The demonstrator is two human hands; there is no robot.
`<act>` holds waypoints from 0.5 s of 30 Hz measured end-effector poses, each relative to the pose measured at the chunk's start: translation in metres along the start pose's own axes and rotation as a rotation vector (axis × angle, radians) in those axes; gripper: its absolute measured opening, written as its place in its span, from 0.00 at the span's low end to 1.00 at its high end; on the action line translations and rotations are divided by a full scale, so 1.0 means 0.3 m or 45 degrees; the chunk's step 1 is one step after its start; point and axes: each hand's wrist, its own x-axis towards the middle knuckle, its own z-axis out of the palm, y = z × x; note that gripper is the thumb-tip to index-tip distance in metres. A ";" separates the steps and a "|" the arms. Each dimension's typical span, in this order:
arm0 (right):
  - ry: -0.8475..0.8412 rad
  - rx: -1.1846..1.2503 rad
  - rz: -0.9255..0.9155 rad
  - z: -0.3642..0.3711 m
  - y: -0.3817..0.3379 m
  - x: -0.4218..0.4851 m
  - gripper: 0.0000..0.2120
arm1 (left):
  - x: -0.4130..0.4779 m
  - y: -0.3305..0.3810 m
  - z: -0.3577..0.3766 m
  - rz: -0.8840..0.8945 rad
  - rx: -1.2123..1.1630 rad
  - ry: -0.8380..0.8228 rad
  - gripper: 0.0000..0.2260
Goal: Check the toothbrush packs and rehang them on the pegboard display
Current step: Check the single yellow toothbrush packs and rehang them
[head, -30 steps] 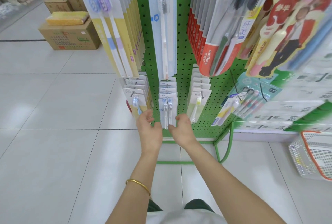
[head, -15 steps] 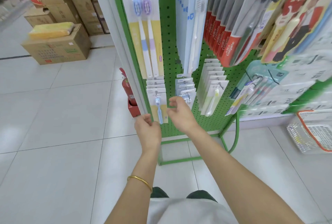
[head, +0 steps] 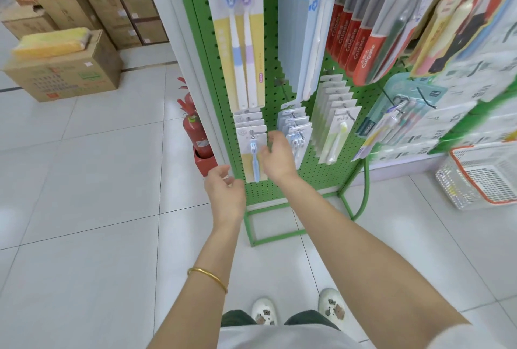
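A green pegboard (head: 279, 74) carries hanging toothbrush packs. On its lower left peg hangs a stack of small packs (head: 251, 150), the front one showing a blue brush on a white and yellow card. My left hand (head: 225, 190) hovers just below and left of that stack with relaxed fingers, holding nothing. My right hand (head: 277, 154) is at the stack's right edge, fingers loosely curved beside the front card, between it and the middle stack of small packs (head: 296, 130). Whether the right fingers touch the card is unclear.
Tall twin-brush packs (head: 240, 35) and red Colgate packs (head: 355, 46) hang above. A red fire extinguisher (head: 195, 136) stands left of the rack. Cardboard boxes (head: 64, 68) sit at the far left, a white and orange basket (head: 481, 178) on the floor at right.
Both hands have left the middle stack and moved left to the blue-brush stack. My view has shifted left and back; my shoes now show.
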 end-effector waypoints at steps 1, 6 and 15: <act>-0.018 -0.004 0.019 0.003 0.002 0.007 0.16 | -0.001 0.001 -0.007 0.004 -0.001 -0.001 0.17; -0.016 -0.099 0.037 0.028 0.030 0.030 0.11 | -0.007 -0.012 -0.034 0.005 0.001 -0.027 0.18; 0.051 0.178 -0.042 0.013 0.062 -0.037 0.10 | -0.009 -0.031 -0.053 -0.014 -0.028 -0.033 0.16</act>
